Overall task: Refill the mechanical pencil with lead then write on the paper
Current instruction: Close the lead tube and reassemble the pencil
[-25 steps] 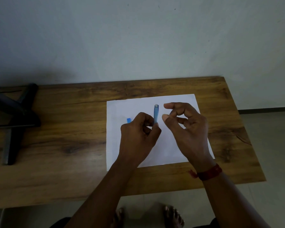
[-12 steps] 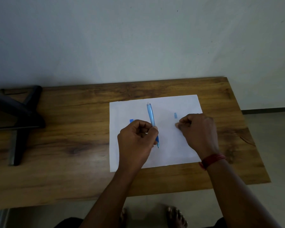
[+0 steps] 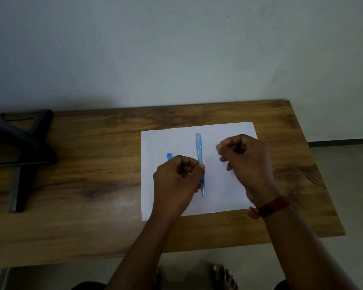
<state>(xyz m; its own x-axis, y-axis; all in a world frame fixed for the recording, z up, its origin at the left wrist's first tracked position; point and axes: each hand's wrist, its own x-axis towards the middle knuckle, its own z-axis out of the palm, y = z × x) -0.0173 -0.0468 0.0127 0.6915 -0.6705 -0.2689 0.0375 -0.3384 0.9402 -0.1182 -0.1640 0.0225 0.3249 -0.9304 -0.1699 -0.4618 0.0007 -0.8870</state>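
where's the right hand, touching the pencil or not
Apart. The head view shows bare white paper between the pencil and the curled fingers of the right hand; only the left hand grips the pencil.

Paper (image 3: 218, 197) lies on the table (image 3: 92, 164); above it, mechanical pencil (image 3: 199, 149) between left hand (image 3: 176, 183) and right hand (image 3: 245, 162), lead case (image 3: 169, 156) leftmost.

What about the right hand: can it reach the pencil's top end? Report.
Likely yes: the top of the pencil sticks out past the left hand gripping it, and only bare paper shows between it and the right hand.
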